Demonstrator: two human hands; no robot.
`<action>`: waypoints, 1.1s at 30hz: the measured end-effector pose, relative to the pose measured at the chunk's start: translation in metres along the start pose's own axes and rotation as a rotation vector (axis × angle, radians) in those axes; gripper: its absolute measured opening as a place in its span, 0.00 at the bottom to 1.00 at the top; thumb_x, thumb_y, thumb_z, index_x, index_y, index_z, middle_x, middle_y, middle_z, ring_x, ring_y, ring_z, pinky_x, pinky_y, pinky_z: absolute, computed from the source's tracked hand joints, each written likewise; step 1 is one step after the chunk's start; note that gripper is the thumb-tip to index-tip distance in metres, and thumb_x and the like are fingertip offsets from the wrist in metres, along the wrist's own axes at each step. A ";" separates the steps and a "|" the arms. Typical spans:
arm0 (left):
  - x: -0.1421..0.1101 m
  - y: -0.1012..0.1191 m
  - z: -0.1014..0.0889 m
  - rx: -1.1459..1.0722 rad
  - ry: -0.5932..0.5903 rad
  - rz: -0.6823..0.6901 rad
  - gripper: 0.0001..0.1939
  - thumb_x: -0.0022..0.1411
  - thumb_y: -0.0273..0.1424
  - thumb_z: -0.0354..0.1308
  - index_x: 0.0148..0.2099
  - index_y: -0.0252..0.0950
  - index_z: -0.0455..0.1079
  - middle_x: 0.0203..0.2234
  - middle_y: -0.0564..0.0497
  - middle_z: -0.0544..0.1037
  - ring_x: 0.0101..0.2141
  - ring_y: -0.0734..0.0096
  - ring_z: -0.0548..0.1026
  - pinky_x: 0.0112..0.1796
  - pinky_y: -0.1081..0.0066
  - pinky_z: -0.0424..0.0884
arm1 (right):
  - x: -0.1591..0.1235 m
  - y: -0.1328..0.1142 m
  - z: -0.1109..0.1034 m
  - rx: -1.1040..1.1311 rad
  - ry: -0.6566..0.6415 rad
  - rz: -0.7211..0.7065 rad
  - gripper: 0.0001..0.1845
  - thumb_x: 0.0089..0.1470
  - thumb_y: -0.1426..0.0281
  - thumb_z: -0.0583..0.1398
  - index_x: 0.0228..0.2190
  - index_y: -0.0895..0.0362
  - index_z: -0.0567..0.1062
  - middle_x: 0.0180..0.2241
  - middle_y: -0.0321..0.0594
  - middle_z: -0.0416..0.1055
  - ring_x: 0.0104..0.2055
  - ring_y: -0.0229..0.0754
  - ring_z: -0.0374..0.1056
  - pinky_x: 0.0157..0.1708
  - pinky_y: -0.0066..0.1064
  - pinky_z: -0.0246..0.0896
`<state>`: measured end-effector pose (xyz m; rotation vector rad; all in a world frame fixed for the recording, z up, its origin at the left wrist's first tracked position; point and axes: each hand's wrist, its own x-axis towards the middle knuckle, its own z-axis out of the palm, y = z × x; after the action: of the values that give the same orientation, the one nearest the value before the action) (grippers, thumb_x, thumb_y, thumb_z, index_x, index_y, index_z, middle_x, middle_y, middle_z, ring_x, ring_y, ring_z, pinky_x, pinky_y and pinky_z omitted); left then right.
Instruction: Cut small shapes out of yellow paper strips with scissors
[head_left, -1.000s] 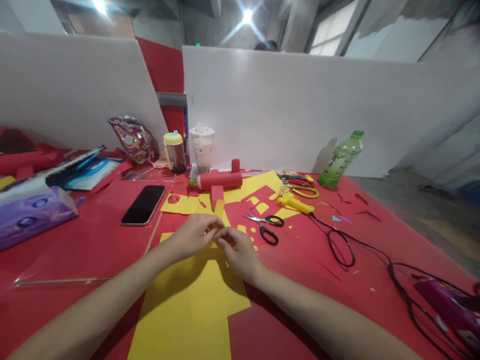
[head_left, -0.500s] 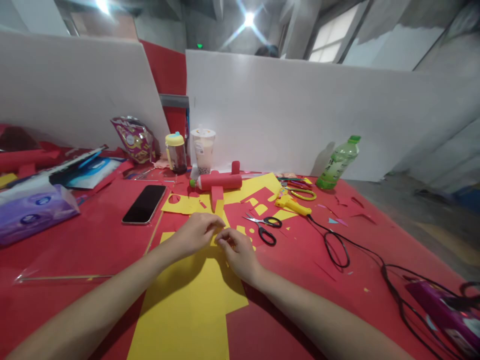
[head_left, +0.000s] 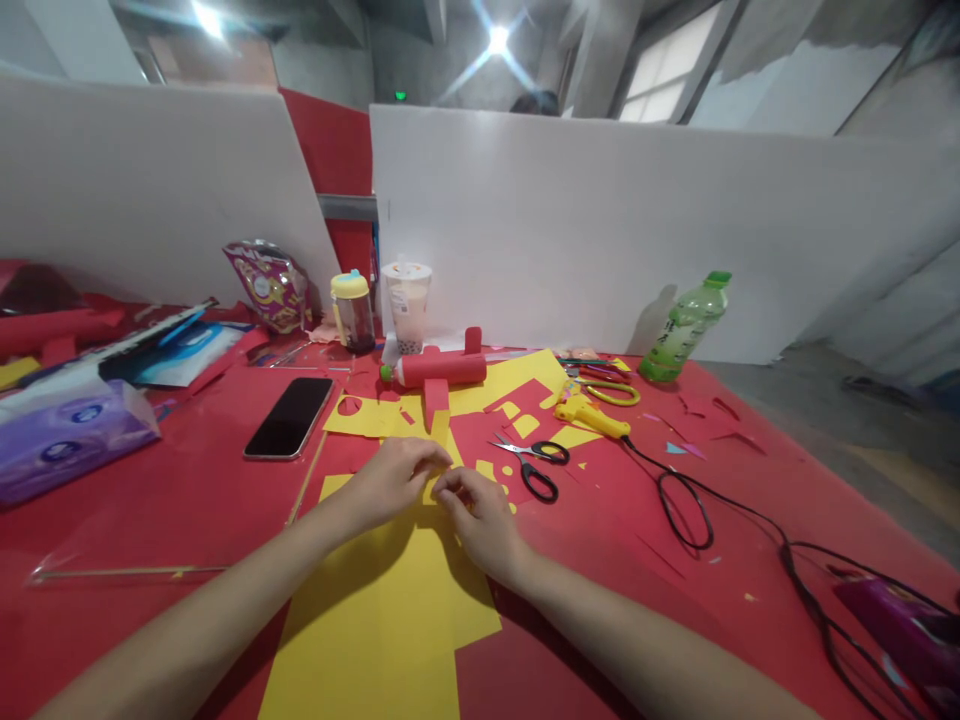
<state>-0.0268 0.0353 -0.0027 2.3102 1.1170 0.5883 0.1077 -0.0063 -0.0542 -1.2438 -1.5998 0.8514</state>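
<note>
"Purple tissue pack [head_left: 75,440] at far left. Readable?"

"No. Round dark marks, blurred. Next, a maroon snack bag [head_left: 268,290], pale print, illegible. Then a phone [head_left: 289,418], screen dark, and a yellow-lidded bottle [head_left: 352,310] against the white board [head_left: 570,220]."

"And the yellow sheet [head_left: 375,640]?"

"Flat on the red table [head_left: 637,520], below both hands and forearms. Left hand [head_left: 394,480] over its far end: fingers bent, thumb close to forefinger. Whether a scrap sits in that pinch, cannot tell."

"Further right?"

"Tall cup [head_left: 407,305], small label, print too fine. Red tube [head_left: 454,371] before it, green at its left end. Right hand [head_left: 484,520]: fingers curled, thumb near them, tips just beside the left's. Its hold, if any, is hidden too."

"Last items?"

"Scissors [head_left: 523,453], blades spread, black handles. Yellow glue gun [head_left: 592,415] on a black cord. Green-capped bottle [head_left: 682,330], dark characters on its label; I can't make them out."
</note>
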 end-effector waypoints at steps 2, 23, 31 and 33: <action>0.000 -0.001 0.002 -0.016 0.027 -0.017 0.12 0.53 0.21 0.46 0.32 0.35 0.71 0.29 0.50 0.78 0.30 0.73 0.73 0.32 0.74 0.67 | 0.000 -0.001 -0.001 0.015 0.009 0.015 0.07 0.46 0.76 0.52 0.23 0.56 0.69 0.24 0.35 0.69 0.27 0.37 0.64 0.29 0.29 0.58; 0.001 -0.005 0.001 -0.150 0.201 -0.103 0.11 0.52 0.24 0.49 0.37 0.34 0.69 0.32 0.49 0.77 0.28 0.74 0.72 0.30 0.74 0.69 | 0.009 0.002 -0.003 0.324 0.082 0.166 0.03 0.41 0.71 0.55 0.20 0.57 0.66 0.29 0.39 0.66 0.32 0.39 0.63 0.30 0.30 0.59; 0.002 -0.008 0.000 -0.120 0.218 -0.080 0.11 0.52 0.24 0.50 0.38 0.33 0.69 0.32 0.49 0.76 0.30 0.73 0.72 0.32 0.73 0.69 | 0.008 0.003 -0.003 0.321 0.064 0.137 0.03 0.42 0.72 0.55 0.19 0.57 0.67 0.26 0.37 0.63 0.30 0.39 0.62 0.29 0.30 0.57; 0.002 -0.009 -0.001 -0.108 0.220 -0.078 0.11 0.52 0.24 0.50 0.38 0.33 0.69 0.33 0.49 0.76 0.29 0.74 0.72 0.33 0.73 0.69 | 0.009 0.005 -0.002 0.315 0.065 0.135 0.03 0.42 0.72 0.55 0.20 0.57 0.67 0.26 0.37 0.64 0.30 0.39 0.62 0.29 0.30 0.57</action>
<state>-0.0312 0.0418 -0.0072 2.1389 1.2363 0.8667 0.1107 0.0035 -0.0555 -1.1484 -1.2828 1.0904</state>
